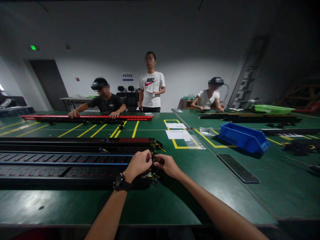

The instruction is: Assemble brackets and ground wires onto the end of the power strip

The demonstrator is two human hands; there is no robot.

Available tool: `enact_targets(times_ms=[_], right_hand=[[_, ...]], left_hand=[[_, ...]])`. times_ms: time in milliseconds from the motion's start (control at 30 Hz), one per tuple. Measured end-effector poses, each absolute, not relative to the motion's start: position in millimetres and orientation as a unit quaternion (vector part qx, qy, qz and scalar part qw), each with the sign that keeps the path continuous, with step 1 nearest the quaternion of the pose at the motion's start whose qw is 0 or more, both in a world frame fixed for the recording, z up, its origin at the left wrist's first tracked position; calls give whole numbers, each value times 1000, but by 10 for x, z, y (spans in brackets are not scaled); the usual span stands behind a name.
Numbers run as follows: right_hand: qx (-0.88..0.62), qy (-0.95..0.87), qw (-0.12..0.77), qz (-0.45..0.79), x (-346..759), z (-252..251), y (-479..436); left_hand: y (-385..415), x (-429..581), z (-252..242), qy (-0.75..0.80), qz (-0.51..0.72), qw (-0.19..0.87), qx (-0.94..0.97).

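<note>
Several long black strips lie side by side on the left of the green table (pixel 200 200). The nearest strip (pixel 50 171) carries rows of slots and small red dots, and a blue edge (pixel 75 163) runs along it. At the right end of the strips, my left hand (pixel 140 163) is closed, its fingertips pinched together. Facing it, my right hand (pixel 168 165) pinches at the same spot, its fingers almost touching the left ones. What they hold is small, dark and hidden by the fingers. Loose wire ends (pixel 155 180) stick out just below my hands.
A blue bin (pixel 242 138), a dark phone (pixel 238 168) and a screwdriver (pixel 300 162) lie to the right. Paper sheets (pixel 178 134) and a plastic bag (pixel 193 142) lie ahead. Across the table two people sit at long strips, one a red strip (pixel 100 117); another person stands.
</note>
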State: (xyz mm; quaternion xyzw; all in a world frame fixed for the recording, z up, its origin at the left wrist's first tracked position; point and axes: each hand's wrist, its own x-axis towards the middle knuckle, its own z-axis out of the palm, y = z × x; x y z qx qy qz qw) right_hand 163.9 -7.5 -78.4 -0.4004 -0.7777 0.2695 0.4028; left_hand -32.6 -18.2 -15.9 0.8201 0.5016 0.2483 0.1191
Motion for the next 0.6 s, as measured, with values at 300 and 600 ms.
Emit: enact_targets(times_ms=[300,600], right_hand=[[-411,-775,399,267,1661,-728,-83],[-350,-790,365,346,1942,-367,-235]], left_hand=[[-183,-351,-141,489,269,130,820],[-198,-345,-134,484,272,119,823]])
